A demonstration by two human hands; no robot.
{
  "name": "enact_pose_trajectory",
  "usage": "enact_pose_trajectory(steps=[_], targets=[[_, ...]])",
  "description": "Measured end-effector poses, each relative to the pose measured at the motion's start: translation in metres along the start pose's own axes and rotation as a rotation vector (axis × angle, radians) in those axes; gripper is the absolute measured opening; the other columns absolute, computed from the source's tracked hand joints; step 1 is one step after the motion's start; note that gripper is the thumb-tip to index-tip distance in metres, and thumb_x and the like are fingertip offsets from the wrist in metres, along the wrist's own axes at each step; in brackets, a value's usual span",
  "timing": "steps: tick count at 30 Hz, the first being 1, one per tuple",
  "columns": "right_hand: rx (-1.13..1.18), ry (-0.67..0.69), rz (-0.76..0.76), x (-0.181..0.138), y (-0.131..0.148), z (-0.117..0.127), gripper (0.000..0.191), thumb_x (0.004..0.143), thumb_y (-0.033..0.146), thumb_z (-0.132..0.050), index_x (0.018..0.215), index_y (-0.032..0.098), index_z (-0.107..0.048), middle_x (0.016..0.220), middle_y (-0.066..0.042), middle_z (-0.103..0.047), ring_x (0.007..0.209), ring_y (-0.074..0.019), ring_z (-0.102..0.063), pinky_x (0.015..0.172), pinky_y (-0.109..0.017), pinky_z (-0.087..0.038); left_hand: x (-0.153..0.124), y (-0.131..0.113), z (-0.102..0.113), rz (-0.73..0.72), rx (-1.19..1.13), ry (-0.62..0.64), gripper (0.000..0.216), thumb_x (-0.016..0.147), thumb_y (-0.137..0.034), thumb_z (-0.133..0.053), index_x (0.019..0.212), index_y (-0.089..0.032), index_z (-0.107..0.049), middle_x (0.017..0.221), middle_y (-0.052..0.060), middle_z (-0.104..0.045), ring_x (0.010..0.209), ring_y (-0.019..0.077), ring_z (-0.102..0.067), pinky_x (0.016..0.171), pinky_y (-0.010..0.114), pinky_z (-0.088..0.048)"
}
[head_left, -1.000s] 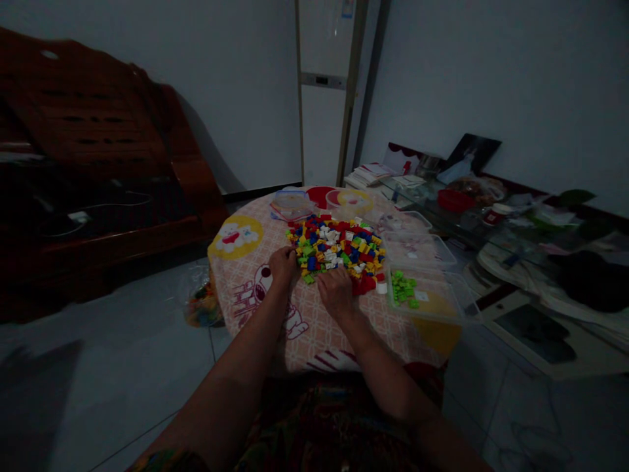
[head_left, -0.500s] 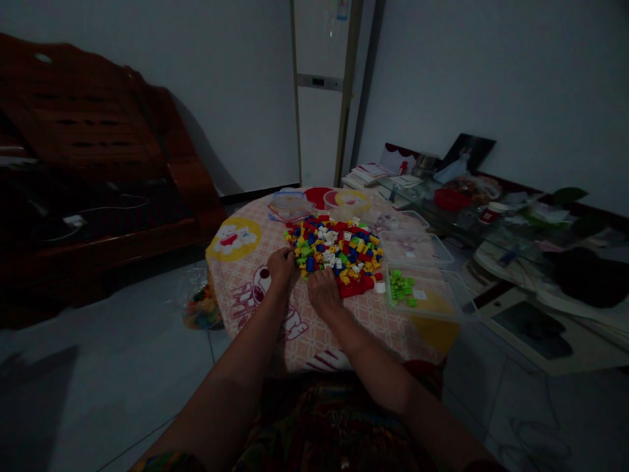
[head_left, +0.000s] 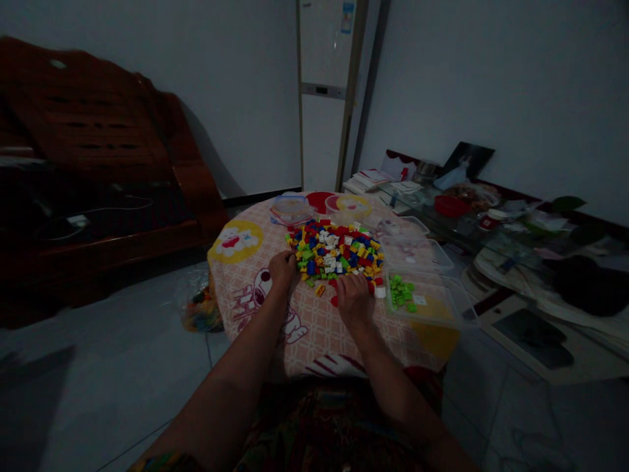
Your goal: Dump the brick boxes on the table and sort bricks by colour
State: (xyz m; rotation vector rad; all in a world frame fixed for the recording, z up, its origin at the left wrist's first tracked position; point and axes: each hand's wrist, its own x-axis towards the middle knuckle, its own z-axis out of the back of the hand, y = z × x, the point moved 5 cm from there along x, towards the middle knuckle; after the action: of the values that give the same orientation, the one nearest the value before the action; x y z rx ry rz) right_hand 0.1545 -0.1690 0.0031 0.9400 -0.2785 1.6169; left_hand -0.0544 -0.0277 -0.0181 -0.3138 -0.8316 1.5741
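A heap of small coloured toy bricks (head_left: 337, 252) in red, blue, yellow, green and white lies on a round table with a cartoon-print cloth (head_left: 246, 288). My left hand (head_left: 282, 269) rests curled at the heap's left edge, fingers bent among the bricks. My right hand (head_left: 354, 300) lies at the heap's near right edge, fingers over red bricks; what it holds, if anything, is hidden. A clear plastic box (head_left: 427, 303) just right of that hand holds several green bricks (head_left: 403, 292).
Two more clear boxes (head_left: 415, 252) stand behind the green one, and round tubs (head_left: 292, 208) at the table's far side. A bag of bricks (head_left: 199, 308) lies on the floor at left. A wooden bench (head_left: 98, 190) stands left, a cluttered low glass table (head_left: 515, 236) right.
My right hand has slid to the right along the heap's near edge, toward the box of green bricks. A few bricks now lie loose in front of the heap. My left hand stayed.
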Motion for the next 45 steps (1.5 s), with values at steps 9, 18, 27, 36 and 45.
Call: enact_pose_trajectory(steps=[9, 18, 27, 36, 45], targets=[[-0.189, -0.173, -0.271, 0.012, -0.093, 0.063, 0.029, 0.101, 0.022, -0.044, 0.085, 0.020, -0.068, 0.083, -0.011, -0.069, 0.083, -0.0267, -0.057, 0.087, -0.041, -0.042, 0.001, 0.002, -0.001, 0.010, -0.009, -0.001, 0.039, 0.090, -0.025, -0.052, 0.113, -0.021, -0.082, 0.117, 0.008, -0.081, 0.109, 0.0262, -0.072, 0.094, 0.032, -0.050], [-0.199, -0.162, -0.267, 0.008, -0.088, 0.061, 0.026, 0.099, 0.019, -0.047, 0.095, 0.018, -0.072, 0.090, -0.012, -0.070, 0.088, -0.0266, -0.058, 0.087, -0.039, -0.042, -0.001, -0.001, 0.001, 0.033, -0.006, 0.007, 0.041, 0.091, -0.025, -0.051, 0.118, -0.019, -0.082, 0.117, 0.011, -0.080, 0.109, 0.0273, -0.072, 0.094, 0.033, -0.051], [-0.058, 0.047, -0.020, 0.017, -0.015, -0.002, 0.020, 0.099, 0.018, -0.058, 0.093, 0.019, -0.077, 0.117, -0.013, -0.072, 0.113, -0.0273, -0.057, 0.106, -0.044, -0.043, 0.000, 0.000, -0.001, 0.023, -0.003, -0.010, 0.038, 0.090, -0.024, -0.052, 0.113, -0.020, -0.083, 0.118, 0.009, -0.081, 0.109, 0.0259, -0.072, 0.095, 0.032, -0.050], [-0.127, 0.366, -0.126, 0.025, 0.011, -0.050, 0.022, 0.097, 0.017, -0.060, 0.104, 0.019, -0.081, 0.159, -0.016, -0.053, 0.148, -0.0355, -0.038, 0.124, -0.059, -0.026, 0.000, 0.000, -0.002, 0.014, 0.018, 0.003, 0.040, 0.091, -0.025, -0.052, 0.115, -0.018, -0.082, 0.118, 0.010, -0.080, 0.108, 0.0258, -0.071, 0.092, 0.031, -0.049], [-0.142, 0.366, -0.146, 0.027, 0.013, -0.050, 0.031, 0.100, 0.016, -0.049, 0.112, 0.016, -0.078, 0.162, -0.019, -0.049, 0.149, -0.0351, -0.038, 0.123, -0.058, -0.028, -0.001, 0.001, 0.000, 0.018, -0.004, 0.001, 0.040, 0.090, -0.024, -0.051, 0.114, -0.018, -0.083, 0.115, 0.011, -0.081, 0.106, 0.0263, -0.072, 0.091, 0.032, -0.050]])
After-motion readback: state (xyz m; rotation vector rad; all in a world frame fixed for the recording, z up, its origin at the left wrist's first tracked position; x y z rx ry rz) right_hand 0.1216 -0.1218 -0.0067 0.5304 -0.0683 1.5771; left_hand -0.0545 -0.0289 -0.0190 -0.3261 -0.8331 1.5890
